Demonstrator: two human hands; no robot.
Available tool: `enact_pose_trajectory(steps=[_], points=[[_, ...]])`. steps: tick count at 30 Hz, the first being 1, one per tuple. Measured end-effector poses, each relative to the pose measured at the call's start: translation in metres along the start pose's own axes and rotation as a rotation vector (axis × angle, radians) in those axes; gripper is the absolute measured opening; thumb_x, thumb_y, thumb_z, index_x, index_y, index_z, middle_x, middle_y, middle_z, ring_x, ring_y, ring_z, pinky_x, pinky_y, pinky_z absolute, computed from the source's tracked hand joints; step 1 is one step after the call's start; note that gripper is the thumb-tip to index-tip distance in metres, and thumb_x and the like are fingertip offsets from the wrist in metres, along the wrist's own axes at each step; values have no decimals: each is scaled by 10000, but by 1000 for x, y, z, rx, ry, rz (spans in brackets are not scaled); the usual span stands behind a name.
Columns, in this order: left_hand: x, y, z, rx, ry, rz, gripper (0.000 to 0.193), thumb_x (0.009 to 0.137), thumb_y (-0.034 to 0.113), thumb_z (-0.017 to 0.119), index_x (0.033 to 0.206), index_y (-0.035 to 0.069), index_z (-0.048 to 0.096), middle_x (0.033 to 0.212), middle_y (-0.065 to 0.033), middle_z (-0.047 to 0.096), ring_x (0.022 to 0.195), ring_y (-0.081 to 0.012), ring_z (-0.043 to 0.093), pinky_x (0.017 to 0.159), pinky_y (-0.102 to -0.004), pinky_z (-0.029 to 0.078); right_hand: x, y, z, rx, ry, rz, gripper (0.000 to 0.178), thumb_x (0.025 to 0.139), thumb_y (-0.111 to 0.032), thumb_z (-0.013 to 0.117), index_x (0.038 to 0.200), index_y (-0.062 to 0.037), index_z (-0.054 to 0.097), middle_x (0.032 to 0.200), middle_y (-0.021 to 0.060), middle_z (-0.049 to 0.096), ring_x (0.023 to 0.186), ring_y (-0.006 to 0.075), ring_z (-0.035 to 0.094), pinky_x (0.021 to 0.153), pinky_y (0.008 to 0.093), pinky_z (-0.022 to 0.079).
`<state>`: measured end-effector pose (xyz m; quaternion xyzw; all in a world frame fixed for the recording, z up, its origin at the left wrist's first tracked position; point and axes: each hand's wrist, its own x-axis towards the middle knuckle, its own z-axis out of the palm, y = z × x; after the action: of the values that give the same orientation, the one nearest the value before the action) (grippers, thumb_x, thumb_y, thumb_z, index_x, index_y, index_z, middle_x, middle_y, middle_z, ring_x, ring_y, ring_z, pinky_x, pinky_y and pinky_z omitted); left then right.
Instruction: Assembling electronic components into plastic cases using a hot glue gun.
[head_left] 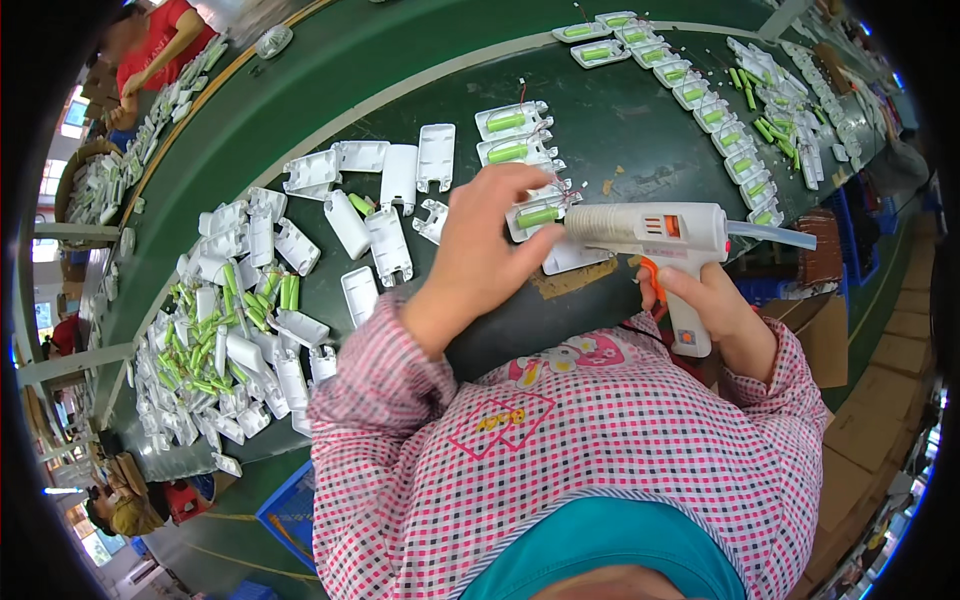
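Note:
My right hand [715,300] grips a white glue gun [650,228] by its handle, with fingers at the orange trigger. A pale glue stick [775,235] sticks out of the gun's back. The nozzle points left, toward my left hand [485,235]. That hand is open, its thumb and fingers apart over a white plastic shell [520,225] holding a green battery [540,216]. Whether the fingertips touch the shell is unclear. Beyond it, more shells with green batteries [506,123] and thin red wires lie in a column.
White shells and green batteries [205,340] are heaped on the dark green table [400,100] at left. Loose shells [398,178] lie nearer. A long row of battery-filled shells [710,115] runs along the right. Across the table, a person in red [165,50] works. Cardboard [825,340] is at lower right.

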<state>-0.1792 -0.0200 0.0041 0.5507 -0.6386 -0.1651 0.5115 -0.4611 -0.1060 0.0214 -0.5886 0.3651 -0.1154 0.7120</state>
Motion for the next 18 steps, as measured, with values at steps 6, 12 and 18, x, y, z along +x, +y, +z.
enact_pose_trajectory(steps=[6, 12, 18], points=[[62, 81, -108, -761, -271, 510, 1234, 742, 532, 784, 1555, 75, -23, 891, -69, 641, 603, -148, 597, 628, -329, 511, 3, -11, -2, 18, 63, -21, 370, 920, -253, 613, 1150, 36, 579, 920, 117, 646, 862, 208, 627, 794, 318, 479], [53, 102, -131, -574, -94, 419, 1187, 732, 492, 793, 1552, 68, 47, 997, -112, 617, 649, -157, 603, 631, -323, 506, -5, 6, 4, 196, 48, 31, 422, 907, -288, 614, 1168, 40, 570, 968, 128, 653, 894, 221, 636, 822, 336, 489], [50, 111, -171, -281, 172, 514, 1063, 777, 418, 757, 1536, 46, 112, 1049, -156, 616, 671, -170, 611, 639, -317, 509, -11, 0, 16, 41, 9, -92, 427, 892, -192, 633, 1226, 52, 527, 1030, 142, 641, 928, 246, 640, 847, 370, 508]])
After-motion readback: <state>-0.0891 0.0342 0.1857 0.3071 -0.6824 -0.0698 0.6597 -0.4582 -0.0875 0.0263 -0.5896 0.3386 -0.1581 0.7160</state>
